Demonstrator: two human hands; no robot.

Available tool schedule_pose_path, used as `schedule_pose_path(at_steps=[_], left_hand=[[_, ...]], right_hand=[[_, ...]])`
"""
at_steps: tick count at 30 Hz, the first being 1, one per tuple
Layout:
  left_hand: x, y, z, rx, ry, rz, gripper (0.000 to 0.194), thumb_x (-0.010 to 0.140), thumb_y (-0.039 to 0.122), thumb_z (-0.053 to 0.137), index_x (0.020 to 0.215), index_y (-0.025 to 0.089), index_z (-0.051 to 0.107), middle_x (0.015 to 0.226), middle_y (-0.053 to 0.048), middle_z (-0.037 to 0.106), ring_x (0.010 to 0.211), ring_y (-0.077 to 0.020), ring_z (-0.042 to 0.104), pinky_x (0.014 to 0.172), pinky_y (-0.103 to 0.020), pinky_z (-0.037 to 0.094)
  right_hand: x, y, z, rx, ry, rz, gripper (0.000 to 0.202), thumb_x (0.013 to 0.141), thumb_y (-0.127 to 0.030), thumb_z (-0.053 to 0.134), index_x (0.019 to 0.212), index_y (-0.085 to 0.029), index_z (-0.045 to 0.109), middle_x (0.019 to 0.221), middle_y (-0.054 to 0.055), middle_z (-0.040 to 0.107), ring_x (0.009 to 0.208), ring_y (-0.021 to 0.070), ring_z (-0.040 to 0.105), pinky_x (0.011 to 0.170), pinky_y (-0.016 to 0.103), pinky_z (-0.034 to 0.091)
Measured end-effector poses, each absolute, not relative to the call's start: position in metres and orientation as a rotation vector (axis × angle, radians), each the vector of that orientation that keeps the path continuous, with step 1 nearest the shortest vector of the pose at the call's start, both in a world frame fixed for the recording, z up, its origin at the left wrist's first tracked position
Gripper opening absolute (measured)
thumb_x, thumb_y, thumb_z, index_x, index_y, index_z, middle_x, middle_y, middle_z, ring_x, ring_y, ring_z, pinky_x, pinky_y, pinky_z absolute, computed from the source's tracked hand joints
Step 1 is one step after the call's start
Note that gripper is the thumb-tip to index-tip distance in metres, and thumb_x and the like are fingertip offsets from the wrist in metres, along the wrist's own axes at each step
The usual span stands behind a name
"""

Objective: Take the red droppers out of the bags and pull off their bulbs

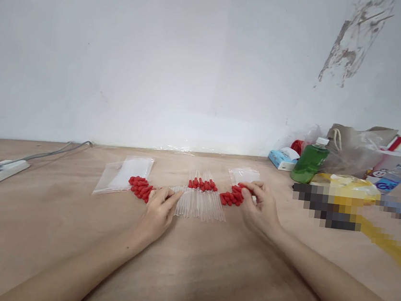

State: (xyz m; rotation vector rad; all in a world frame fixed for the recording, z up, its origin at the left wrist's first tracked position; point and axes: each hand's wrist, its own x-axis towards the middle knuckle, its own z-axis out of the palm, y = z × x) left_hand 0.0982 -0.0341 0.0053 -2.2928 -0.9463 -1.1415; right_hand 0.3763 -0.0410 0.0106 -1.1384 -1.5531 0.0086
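Note:
Clear glass dropper tubes [201, 206] lie side by side in a row on the wooden table. Behind them are several droppers with red rubber bulbs [203, 184] fitted on their ends. My left hand [159, 211] is closed in a pinch at the row's left edge, apparently on one glass tube partly hidden by the fingers. A pile of loose red rubber bulbs [140, 187] lies just beyond that hand. On the other side, my right hand [261, 206] pinches a red rubber bulb [241, 185] above a second pile of red bulbs [230, 197].
Clear plastic bags [125, 173] lie behind the left pile, another bag [243, 174] behind the right. A power strip [0, 173] with a grey cable is far left. At right stand a tissue box [282, 161], a green bottle [310, 160] and a water bottle [399, 168].

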Motion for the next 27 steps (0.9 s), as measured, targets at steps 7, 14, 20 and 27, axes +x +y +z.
schedule_pose_path(at_steps=[7, 14, 20, 27], left_hand=[[0.119, -0.027, 0.017, -2.359, -0.845, -0.946, 0.019, 0.084, 0.010, 0.040, 0.078, 0.016, 0.056, 0.069, -0.003, 0.058, 0.067, -0.0147, 0.053, 0.066, -0.028, 0.038], [0.130, -0.029, 0.005, -2.450, -0.848, -0.902, 0.021, 0.083, 0.013, 0.040, 0.075, 0.018, 0.059, 0.066, -0.002, 0.057, 0.062, -0.0140, 0.052, 0.063, -0.029, 0.040], [0.134, -0.034, 0.006, -2.561, -0.954, -0.867, 0.017, 0.083, 0.029, 0.049, 0.083, 0.018, 0.062, 0.076, -0.004, 0.061, 0.073, -0.0168, 0.056, 0.072, -0.034, 0.038], [0.132, -0.041, 0.009, -2.520, -1.016, -0.946, 0.028, 0.077, 0.043, 0.055, 0.092, 0.021, 0.063, 0.088, -0.005, 0.064, 0.083, -0.0200, 0.056, 0.081, -0.039, 0.031]], right_hand=[[0.403, 0.025, 0.044, -1.472, -1.415, 0.455, 0.031, 0.069, -0.033, 0.057, 0.092, -0.013, 0.061, 0.071, 0.003, 0.058, 0.060, 0.0110, 0.050, 0.055, 0.023, 0.040], [0.409, 0.045, 0.031, -1.553, -1.503, 0.542, 0.022, 0.067, -0.036, 0.059, 0.074, -0.015, 0.064, 0.068, 0.002, 0.063, 0.058, 0.0108, 0.051, 0.052, 0.021, 0.038], [0.418, 0.049, 0.021, -1.642, -1.550, 0.507, 0.018, 0.064, -0.031, 0.061, 0.074, -0.016, 0.064, 0.066, 0.001, 0.063, 0.059, 0.0111, 0.052, 0.052, 0.021, 0.038], [0.423, 0.051, 0.014, -1.740, -1.595, 0.446, 0.015, 0.061, -0.032, 0.064, 0.066, -0.018, 0.066, 0.064, 0.000, 0.064, 0.062, 0.0123, 0.054, 0.055, 0.021, 0.038]])
